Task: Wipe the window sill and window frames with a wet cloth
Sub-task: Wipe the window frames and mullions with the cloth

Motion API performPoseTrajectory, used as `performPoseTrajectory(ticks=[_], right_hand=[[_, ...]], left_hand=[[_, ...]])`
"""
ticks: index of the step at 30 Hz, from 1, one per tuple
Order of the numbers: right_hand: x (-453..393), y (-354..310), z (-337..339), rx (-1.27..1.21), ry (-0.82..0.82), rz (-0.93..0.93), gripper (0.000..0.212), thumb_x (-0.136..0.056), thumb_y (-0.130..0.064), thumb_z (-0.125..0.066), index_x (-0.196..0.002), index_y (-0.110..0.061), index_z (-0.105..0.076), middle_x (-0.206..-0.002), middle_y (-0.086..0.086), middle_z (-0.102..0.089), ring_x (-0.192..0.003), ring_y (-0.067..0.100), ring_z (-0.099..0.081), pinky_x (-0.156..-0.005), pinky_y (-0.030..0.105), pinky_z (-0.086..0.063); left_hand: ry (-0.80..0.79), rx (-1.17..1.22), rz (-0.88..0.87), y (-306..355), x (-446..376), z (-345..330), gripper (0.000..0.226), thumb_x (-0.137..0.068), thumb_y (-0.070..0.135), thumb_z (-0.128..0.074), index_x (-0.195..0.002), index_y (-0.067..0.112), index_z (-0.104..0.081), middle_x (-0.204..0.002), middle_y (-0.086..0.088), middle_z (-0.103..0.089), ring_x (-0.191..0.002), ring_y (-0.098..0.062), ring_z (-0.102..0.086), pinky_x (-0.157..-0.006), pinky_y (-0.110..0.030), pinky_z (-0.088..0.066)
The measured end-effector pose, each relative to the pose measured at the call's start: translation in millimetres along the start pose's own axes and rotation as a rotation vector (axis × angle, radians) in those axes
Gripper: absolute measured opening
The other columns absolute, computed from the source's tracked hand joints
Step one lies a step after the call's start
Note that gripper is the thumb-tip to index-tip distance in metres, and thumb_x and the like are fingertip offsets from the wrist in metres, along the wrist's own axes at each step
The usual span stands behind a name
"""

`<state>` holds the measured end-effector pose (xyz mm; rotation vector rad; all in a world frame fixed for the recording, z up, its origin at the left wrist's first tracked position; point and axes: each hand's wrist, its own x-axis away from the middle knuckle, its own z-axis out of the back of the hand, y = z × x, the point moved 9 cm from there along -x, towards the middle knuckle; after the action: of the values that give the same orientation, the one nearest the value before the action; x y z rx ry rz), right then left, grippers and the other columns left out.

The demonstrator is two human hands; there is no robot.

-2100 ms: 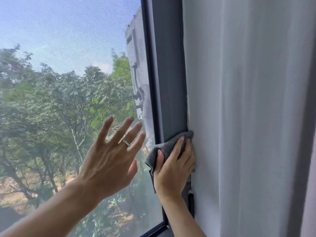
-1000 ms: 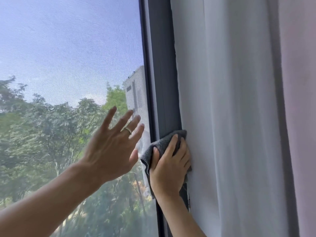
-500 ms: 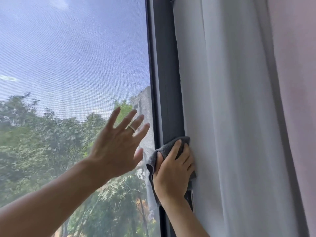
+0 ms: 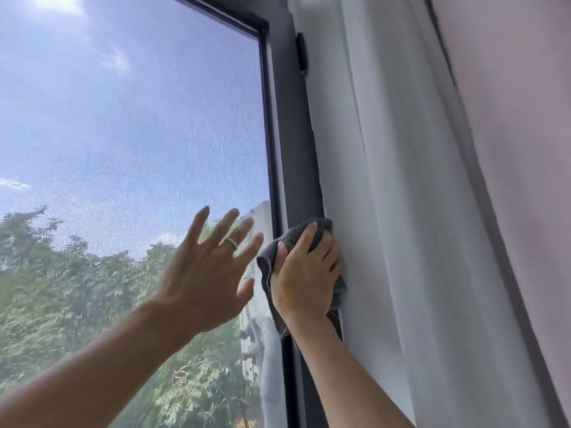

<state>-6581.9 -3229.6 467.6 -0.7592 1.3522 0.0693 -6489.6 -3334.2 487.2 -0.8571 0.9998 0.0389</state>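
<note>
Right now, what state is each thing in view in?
left hand: open, fingers spread, raised at the window screen; contact not clear.
right hand: presses the grey cloth against the frame.
grey cloth: bunched under the hand, on the frame.
window frame: dark, upright; the stretch above the cloth is bare.
white curtain: hanging, its edge right beside the frame.
ring: worn on a left-hand finger.

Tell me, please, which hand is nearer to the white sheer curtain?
Right. The right hand presses the grey cloth against the dark grey window frame, beside the white sheer curtain. The left hand is spread open further left, before the mesh screen.
</note>
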Motion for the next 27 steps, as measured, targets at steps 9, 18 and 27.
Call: performPoseTrajectory(ticks=[9, 18, 27], right_hand=[[-4, -2, -2, 0.037, 0.037, 0.041, 0.065, -0.096, -0.045, -0.028, -0.137, 0.001, -0.048, -0.130, 0.028, -0.052, -0.112, 0.044, -0.054, -0.089, 0.054, -0.048], [-15, -10, 1, 0.014, 0.044, 0.032, 0.067, -0.096, -0.047, -0.026, -0.136, 0.000, -0.051, -0.126, 0.026, -0.056, -0.109, 0.042, -0.056, -0.088, 0.052, -0.050], [-39, -24, -2, 0.015, -0.008, 0.033, 0.066, -0.096, -0.048, -0.027, -0.133, -0.001, -0.055, -0.124, 0.025, -0.059, -0.107, 0.041, -0.060, -0.085, 0.051, -0.052]], left_hand=[[0.019, 0.019, 0.021, -20, -17, 11, 0.068, -0.084, 0.056, -0.036, -0.141, 0.023, -0.051, -0.147, -0.012, -0.046, -0.142, -0.031, -0.035, -0.115, -0.064, -0.012], [0.054, 0.001, 0.052, -46, -33, 16, 0.071, -0.084, 0.060, -0.034, -0.142, 0.023, -0.050, -0.148, -0.010, -0.045, -0.142, -0.029, -0.035, -0.116, -0.062, -0.012], [0.066, 0.014, 0.076, -64, -41, 18, 0.074, -0.083, 0.061, -0.023, -0.137, 0.023, -0.056, -0.143, -0.009, -0.051, -0.137, -0.029, -0.043, -0.114, -0.063, -0.017]])
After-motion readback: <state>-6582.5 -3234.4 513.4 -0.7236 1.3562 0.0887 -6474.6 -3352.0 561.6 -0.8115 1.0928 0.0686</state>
